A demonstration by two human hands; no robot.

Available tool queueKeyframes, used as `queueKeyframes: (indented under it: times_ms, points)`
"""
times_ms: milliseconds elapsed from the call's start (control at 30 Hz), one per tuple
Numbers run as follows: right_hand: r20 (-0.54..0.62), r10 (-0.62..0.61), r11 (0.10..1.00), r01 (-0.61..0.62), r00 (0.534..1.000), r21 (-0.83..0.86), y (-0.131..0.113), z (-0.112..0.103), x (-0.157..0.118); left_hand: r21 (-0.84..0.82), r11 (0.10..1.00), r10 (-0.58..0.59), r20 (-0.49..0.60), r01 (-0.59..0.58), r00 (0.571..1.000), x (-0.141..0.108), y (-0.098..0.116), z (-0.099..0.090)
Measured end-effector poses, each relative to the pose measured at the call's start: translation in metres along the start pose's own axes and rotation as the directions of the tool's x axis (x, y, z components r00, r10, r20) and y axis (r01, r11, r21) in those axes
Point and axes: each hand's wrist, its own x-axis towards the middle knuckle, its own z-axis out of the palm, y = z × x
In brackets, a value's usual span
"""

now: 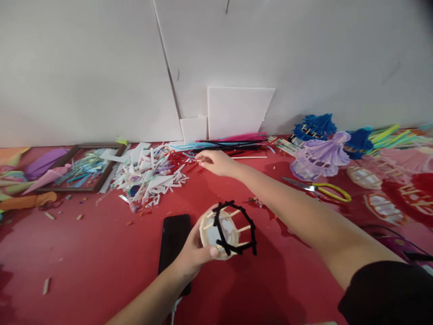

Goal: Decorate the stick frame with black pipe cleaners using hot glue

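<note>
while the left hand (196, 251) grips the stick frame (226, 231) near the phone (175, 237), excess pressure could skew its black ring (252, 225); whether the right hand (216, 162), beside fuzzy stems (233, 146), holds anything is unclear.

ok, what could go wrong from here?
Right forearm: the scissors lie close beside it, so a sideways sweep could catch the blade.
Left hand: it holds the round craft piece by the side; squeezing might loosen the thin sticks.
Right hand: it's beside the scraps and may scatter some.
</note>
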Motion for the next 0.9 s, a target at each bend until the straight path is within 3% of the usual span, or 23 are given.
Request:
queueKeyframes:
  times_ms: [200,367,500,600,733,900]
  points:
    - [-0.015,0.139,0.986,-0.14,0.99,-0.095,-0.001,-0.006,-0.034,0.065,0.978,-0.208,0.246,0.198,0.947,-0.001,0.004,0.008]
    - [0.244,0.186,0.978,-0.157,0.952,-0.136,-0.009,-0.022,-0.062,0.094,0.972,-0.235,0.276,0.217,0.932,-0.002,0.005,0.007]
    - [0.453,0.218,0.968,-0.132,0.865,-0.214,-0.025,-0.027,-0.078,0.15,0.956,-0.285,0.253,0.253,0.924,-0.002,0.002,0.003]
    - [0.53,0.24,0.956,-0.102,0.814,-0.276,-0.037,-0.022,-0.089,0.196,0.932,-0.348,0.247,0.305,0.905,-0.002,0.0,0.002]
    - [0.523,0.302,0.926,-0.115,0.797,-0.359,-0.042,-0.009,-0.1,0.235,0.918,-0.383,0.302,0.321,0.873,-0.002,0.0,0.004]
    - [0.423,0.321,0.916,-0.164,0.848,-0.367,-0.032,0.002,-0.098,0.193,0.908,-0.418,0.326,0.373,0.848,-0.002,0.004,0.006]
